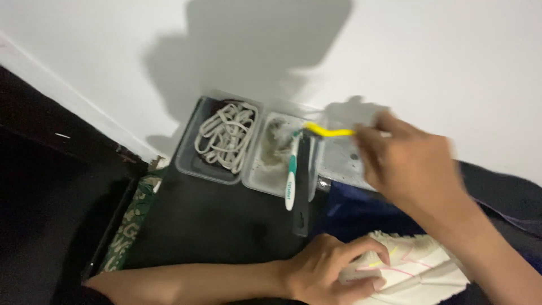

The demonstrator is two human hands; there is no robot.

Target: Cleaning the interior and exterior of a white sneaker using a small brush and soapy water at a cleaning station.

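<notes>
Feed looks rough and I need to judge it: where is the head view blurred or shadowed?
Head view: the right hand and its yellow brush are motion-smeared; a hard shadow falls on the white wall above the clear containers; the left hand on the white shoe is sharper; the left edge is dark.

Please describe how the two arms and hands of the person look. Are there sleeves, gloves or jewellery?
Both forearms are bare, with no sleeve in view. The left hand and the right hand wear no gloves. No ring, watch or bracelet shows. The right hand is motion-blurred, so small details there cannot be told.
</notes>
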